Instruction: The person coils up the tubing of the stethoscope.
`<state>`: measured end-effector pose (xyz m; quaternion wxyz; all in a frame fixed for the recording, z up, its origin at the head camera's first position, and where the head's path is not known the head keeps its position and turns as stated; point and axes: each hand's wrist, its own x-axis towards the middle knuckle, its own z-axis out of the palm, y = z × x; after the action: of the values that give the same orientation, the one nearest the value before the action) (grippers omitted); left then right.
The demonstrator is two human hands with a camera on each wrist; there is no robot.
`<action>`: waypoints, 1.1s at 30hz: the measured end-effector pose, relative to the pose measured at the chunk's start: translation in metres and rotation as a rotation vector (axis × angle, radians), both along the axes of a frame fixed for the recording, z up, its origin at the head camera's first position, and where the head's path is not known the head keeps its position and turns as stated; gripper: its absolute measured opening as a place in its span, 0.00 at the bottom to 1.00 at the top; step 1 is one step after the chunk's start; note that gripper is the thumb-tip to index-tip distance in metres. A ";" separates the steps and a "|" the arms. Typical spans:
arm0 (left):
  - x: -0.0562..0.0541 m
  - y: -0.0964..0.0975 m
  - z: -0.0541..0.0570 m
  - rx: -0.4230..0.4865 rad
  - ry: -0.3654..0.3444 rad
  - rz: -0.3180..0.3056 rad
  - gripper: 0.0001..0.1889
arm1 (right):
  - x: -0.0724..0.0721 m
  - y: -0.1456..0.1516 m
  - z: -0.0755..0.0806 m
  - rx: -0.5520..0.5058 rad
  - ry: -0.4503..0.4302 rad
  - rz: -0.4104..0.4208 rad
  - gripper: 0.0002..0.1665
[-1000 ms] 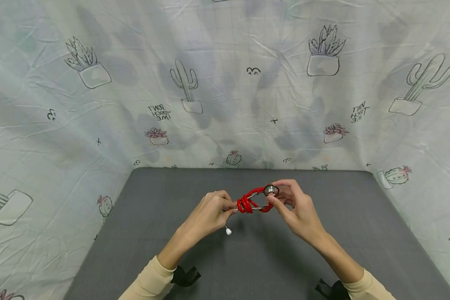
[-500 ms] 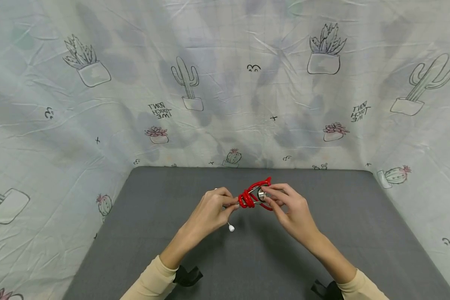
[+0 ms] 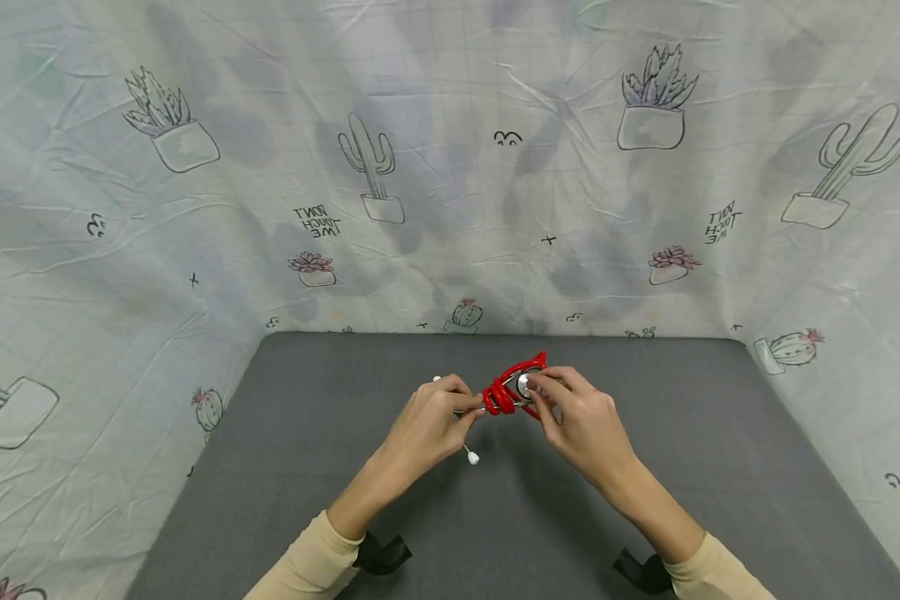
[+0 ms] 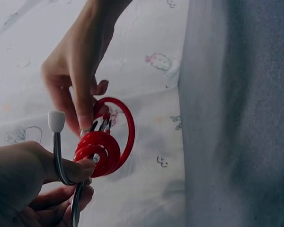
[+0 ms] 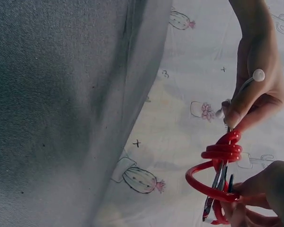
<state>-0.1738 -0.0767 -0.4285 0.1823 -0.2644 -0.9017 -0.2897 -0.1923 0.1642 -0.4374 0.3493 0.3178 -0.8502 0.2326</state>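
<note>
A stethoscope with red tubing (image 3: 499,397) coiled round its metal ear tubes is held up in the air above the grey table. My left hand (image 3: 427,425) pinches the metal tubes between thumb and fingers, just left of the coil. One white ear tip (image 3: 473,457) hangs below that hand; the other pokes out above it. On the other side, my right hand (image 3: 588,425) pinches the round chest piece (image 3: 523,384) at the loop end, its fingers partly covering it. In the left wrist view a red tubing loop (image 4: 130,127) bows out beyond the coil.
The grey table (image 3: 330,383) lies beneath both hands. Behind and at the sides hangs a pale cloth (image 3: 450,183) printed with cacti. Black straps (image 3: 382,554) stick out by the sleeve cuffs.
My right hand has brought the chest piece leftward, in toward the coil and between the metal tubes. The left hand has shifted slightly right, still gripping the tubes.
</note>
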 end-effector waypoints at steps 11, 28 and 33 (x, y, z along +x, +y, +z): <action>0.002 0.011 -0.003 -0.012 0.000 0.038 0.07 | -0.011 0.000 -0.002 0.091 0.075 -0.157 0.05; -0.002 0.011 0.000 0.047 -0.010 0.038 0.07 | -0.028 0.010 -0.012 -0.112 -0.117 -0.071 0.10; -0.003 0.011 0.000 0.049 -0.011 0.044 0.07 | -0.031 0.011 -0.014 -0.135 -0.092 -0.043 0.11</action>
<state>-0.1770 -0.0657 -0.4288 0.1900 -0.2382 -0.9010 -0.3088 -0.2231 0.1747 -0.4513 0.3354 0.2643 -0.8544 0.2961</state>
